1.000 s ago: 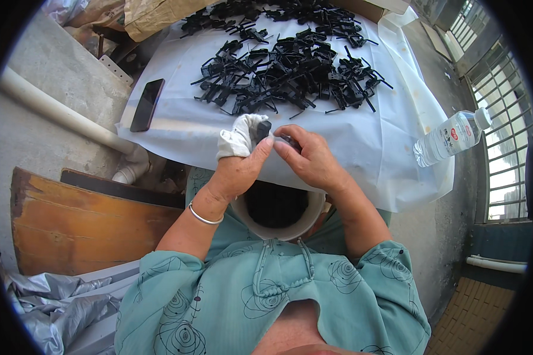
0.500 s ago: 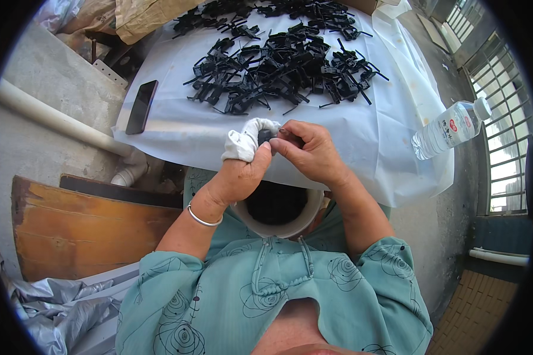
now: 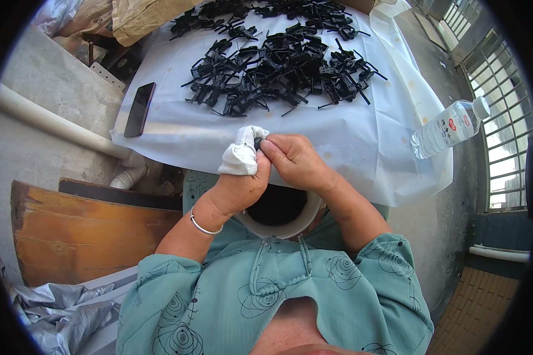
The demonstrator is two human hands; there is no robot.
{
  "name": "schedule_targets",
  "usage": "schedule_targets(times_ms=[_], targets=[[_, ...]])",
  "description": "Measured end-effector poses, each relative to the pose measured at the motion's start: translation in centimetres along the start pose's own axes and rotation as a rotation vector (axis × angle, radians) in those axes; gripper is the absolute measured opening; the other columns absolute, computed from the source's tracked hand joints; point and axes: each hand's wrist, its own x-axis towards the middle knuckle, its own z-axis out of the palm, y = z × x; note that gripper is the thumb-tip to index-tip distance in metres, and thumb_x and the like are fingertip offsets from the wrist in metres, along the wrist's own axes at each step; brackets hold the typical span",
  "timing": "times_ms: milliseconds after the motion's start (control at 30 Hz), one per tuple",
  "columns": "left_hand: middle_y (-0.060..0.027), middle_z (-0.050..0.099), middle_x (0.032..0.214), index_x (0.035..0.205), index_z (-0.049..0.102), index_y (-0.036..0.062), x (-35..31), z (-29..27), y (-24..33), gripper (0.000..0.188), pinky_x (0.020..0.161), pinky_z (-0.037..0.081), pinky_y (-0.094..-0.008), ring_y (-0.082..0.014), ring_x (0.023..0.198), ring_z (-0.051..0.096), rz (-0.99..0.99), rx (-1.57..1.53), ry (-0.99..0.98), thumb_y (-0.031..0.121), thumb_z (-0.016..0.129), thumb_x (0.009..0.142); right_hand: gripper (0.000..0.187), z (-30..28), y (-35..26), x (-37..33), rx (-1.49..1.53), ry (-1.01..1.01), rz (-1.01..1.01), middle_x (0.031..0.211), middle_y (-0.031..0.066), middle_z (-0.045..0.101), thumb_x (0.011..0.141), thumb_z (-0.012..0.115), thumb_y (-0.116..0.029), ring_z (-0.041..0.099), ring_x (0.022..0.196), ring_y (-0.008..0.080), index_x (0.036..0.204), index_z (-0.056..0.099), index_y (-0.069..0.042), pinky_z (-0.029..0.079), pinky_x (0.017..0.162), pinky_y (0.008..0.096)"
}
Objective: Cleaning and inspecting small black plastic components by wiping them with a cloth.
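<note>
My left hand (image 3: 241,186), its fingers wrapped in a white cloth (image 3: 240,158), is closed on a small black part (image 3: 257,142). Only a bit of that part shows between the hands. Pressed against it from the right is my right hand (image 3: 295,158), its fingers curled in tightly; what lies inside them is hidden. Both hands meet over the near edge of the table. Just below them, between my legs, stands a white bucket (image 3: 265,229) with a dark inside. Beyond my hands a heap of black plastic parts (image 3: 278,65) with thin prongs is spread out.
White plastic sheeting (image 3: 361,142) covers the table. A dark phone (image 3: 140,109) lies at its left edge, a clear water bottle (image 3: 450,129) at its right. On the left are a pale pipe (image 3: 53,121) and a brown wooden board (image 3: 89,231). A barred window (image 3: 506,130) is at right.
My left hand has turned and its wrapped fingers have tilted inward. My right hand has moved left and down and closed into a tighter grip, covering more of the black part.
</note>
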Motion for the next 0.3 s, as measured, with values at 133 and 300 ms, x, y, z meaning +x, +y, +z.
schedule_targets(times_ms=[133, 300], targets=[[-0.02, 0.06, 0.099, 0.11, 0.056, -0.0018, -0.1, -2.0, 1.3, 0.03, 0.081, 0.046, -0.038, -0.0344, 0.092, 0.056, 0.049, 0.171, -0.226, 0.011, 0.055, 0.082, 0.019, -3.4, 1.3, 0.9, -0.373, 0.167, 0.038, 0.063, 0.0117, 0.056, 0.088, 0.052, -0.018, 0.048, 0.053, 0.0252, 0.081, 0.058, -0.001, 0.042, 0.054, 0.0339], [-0.0159, 0.061, 0.104, 0.108, 0.061, 0.0026, 0.7, -2.5, 0.6, 0.026, 0.089, 0.043, -0.0359, -0.0294, 0.098, 0.055, 0.036, 0.22, -0.205, 0.015, 0.058, 0.085, 0.025, -4.1, 4.0, 3.1, -0.987, 0.23, 0.269, 0.079, 0.018, 0.063, 0.084, 0.059, -0.026, 0.065, 0.075, 0.0236, 0.1, 0.057, -0.006, 0.049, 0.064, 0.0379]])
